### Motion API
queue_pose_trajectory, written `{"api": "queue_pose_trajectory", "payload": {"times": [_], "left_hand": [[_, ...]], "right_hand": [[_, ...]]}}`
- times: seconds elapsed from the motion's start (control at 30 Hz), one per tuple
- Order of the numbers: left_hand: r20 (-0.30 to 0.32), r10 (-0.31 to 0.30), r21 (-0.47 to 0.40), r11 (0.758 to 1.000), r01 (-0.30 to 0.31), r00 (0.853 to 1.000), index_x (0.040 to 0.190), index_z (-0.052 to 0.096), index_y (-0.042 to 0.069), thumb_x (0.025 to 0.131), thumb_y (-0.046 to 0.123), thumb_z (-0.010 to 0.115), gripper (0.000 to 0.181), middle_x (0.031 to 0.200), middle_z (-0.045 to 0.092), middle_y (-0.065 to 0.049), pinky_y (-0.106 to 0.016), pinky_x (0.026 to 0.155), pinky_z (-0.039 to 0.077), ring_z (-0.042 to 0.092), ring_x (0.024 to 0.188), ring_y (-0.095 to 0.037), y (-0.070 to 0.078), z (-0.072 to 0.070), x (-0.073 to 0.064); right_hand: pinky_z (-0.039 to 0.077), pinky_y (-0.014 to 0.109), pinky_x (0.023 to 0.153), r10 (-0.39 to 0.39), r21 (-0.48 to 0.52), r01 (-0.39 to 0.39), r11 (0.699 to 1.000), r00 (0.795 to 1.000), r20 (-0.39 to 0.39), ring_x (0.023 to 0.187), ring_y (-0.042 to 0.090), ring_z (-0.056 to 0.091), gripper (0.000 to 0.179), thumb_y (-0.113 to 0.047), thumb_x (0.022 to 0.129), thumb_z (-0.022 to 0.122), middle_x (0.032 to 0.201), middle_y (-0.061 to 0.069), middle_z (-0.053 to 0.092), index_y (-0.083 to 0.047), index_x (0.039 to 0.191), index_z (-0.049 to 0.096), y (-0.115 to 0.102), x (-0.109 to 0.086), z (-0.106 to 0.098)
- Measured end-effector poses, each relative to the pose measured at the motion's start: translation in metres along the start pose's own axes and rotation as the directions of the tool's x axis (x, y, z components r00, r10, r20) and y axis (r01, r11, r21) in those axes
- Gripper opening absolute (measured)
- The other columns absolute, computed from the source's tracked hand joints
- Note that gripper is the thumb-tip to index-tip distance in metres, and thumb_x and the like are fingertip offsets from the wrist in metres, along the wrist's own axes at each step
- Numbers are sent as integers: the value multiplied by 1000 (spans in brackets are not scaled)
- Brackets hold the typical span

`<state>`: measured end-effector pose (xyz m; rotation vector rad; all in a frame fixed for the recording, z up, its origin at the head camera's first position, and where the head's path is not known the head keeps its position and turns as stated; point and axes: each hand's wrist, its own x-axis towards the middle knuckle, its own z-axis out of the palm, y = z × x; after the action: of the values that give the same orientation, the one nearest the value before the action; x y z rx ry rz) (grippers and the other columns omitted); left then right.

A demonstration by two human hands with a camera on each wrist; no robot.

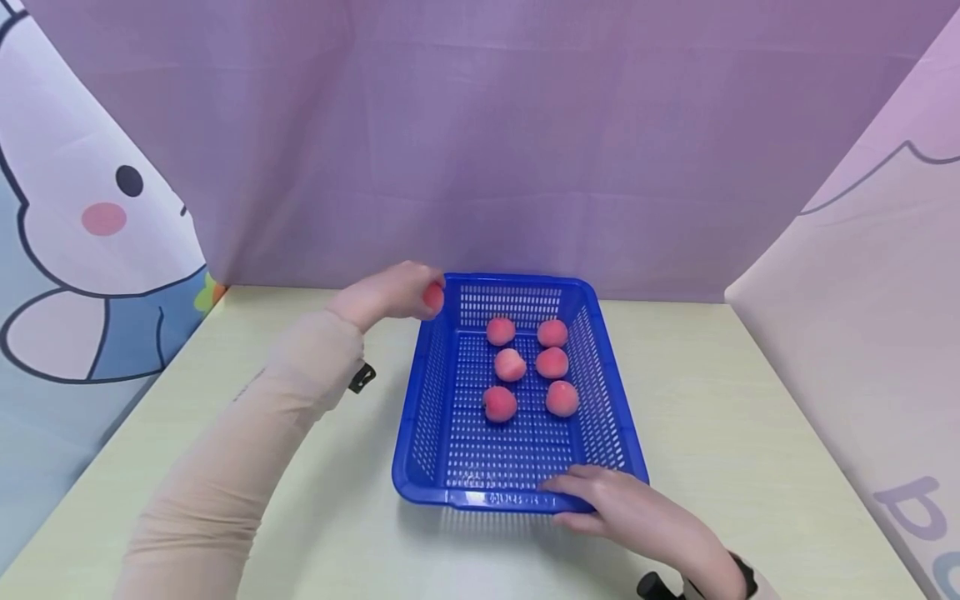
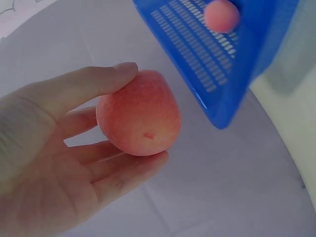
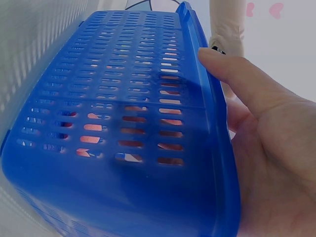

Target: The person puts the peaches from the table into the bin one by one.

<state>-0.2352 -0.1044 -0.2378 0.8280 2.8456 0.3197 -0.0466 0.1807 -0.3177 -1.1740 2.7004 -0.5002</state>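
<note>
My left hand [image 1: 397,292] holds a pink peach [image 2: 140,116] between thumb and fingers, beside the far left corner of a blue plastic basket [image 1: 408,417]. The left wrist view shows that peach outside the basket wall. Inside the basket lie several more peaches in two rough columns, among them a paler one [image 1: 510,365] in the middle of the left column. My right hand [image 1: 615,504] grips the near rim toward its right end, thumb outside and fingers reaching over to the inside. Through the slots in the right wrist view, the fingers behind the wall [image 3: 113,173] show only in part.
The basket stands on a pale green table [image 1: 697,400]. Behind it hangs a purple cloth [image 1: 510,150], close to the basket's far rim. Printed panels with cartoon figures rise on the left [image 1: 82,250] and right [image 1: 862,308].
</note>
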Motion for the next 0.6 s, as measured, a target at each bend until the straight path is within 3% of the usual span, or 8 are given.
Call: {"api": "queue_pose_trajectory", "payload": {"times": [0.6], "left_hand": [[115, -12, 10, 1000, 11, 993, 121, 50, 4, 80, 13, 59, 43, 109, 54, -10, -31, 76, 45, 49, 91, -21, 40, 10, 14]], "right_hand": [[49, 32, 76, 15, 7, -15, 1000, 1000, 17, 90, 14, 58, 29, -31, 87, 53, 99, -3, 61, -16, 111, 60, -1, 1, 0]]}}
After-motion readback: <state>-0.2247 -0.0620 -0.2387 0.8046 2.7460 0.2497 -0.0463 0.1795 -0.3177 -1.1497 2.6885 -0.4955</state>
